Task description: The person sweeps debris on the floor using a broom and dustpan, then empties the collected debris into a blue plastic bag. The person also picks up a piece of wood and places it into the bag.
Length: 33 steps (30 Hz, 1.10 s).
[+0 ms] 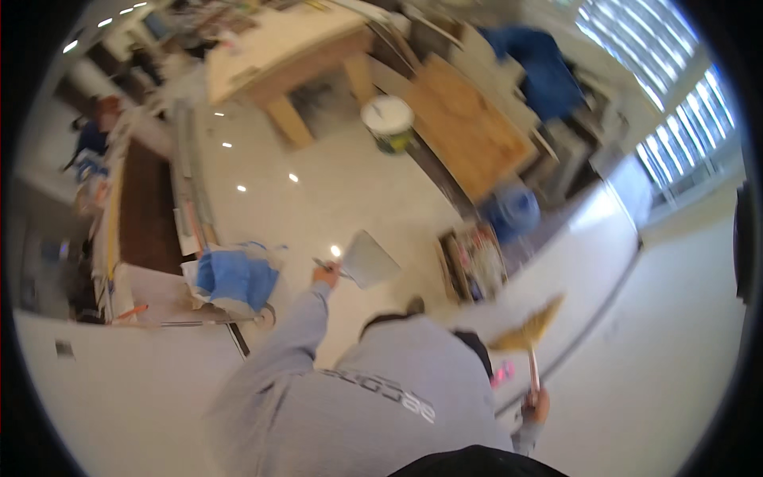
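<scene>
My left hand (326,274) is closed round the handle of a light grey dustpan (370,260), which is held out over the pale, shiny floor (318,207). At the lower right, my right hand (537,407) grips a short-handled hand broom (528,327) with yellow bristles. The bristles point away from me, close to a dark line that runs across the floor. A small bright pink thing (502,374) shows beside the broom; its kind is unclear. Grey sleeves cover both my arms, and my right forearm is mostly hidden.
Ahead stands a wooden table (294,48), with a white bucket (388,116) by its leg. Boards (465,127) lean at the right, near a blue water bottle (513,211) and a filled box (477,262). A blue bag (237,278) and long strips (189,175) lie at left.
</scene>
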Each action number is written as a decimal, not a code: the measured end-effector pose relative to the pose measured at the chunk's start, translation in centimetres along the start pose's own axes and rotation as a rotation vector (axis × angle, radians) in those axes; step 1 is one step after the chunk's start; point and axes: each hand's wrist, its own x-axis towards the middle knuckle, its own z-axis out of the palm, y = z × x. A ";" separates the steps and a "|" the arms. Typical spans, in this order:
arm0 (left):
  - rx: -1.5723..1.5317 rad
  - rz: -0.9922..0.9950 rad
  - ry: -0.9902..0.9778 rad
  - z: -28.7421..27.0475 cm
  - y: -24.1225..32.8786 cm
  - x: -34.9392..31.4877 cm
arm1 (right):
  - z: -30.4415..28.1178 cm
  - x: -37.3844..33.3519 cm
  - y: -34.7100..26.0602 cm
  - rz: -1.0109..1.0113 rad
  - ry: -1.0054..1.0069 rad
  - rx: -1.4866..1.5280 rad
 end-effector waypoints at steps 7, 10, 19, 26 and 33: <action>0.025 0.114 0.088 -2.3 7.7 -3.0 | 3.8 7.3 -5.2 0.015 -0.243 -0.358; 0.023 0.051 0.197 -2.0 4.3 -5.4 | 8.1 8.3 -8.6 0.278 -0.308 -0.324; 0.341 -0.468 0.423 1.8 3.3 -12.5 | 3.5 23.7 -11.6 0.297 -0.295 -0.397; 0.038 -0.678 0.663 9.6 9.0 -12.8 | 3.7 30.1 -22.2 0.482 -0.073 -0.355; -0.675 -0.656 0.880 14.1 8.8 -18.5 | 12.3 34.1 -31.6 0.488 -0.147 -0.573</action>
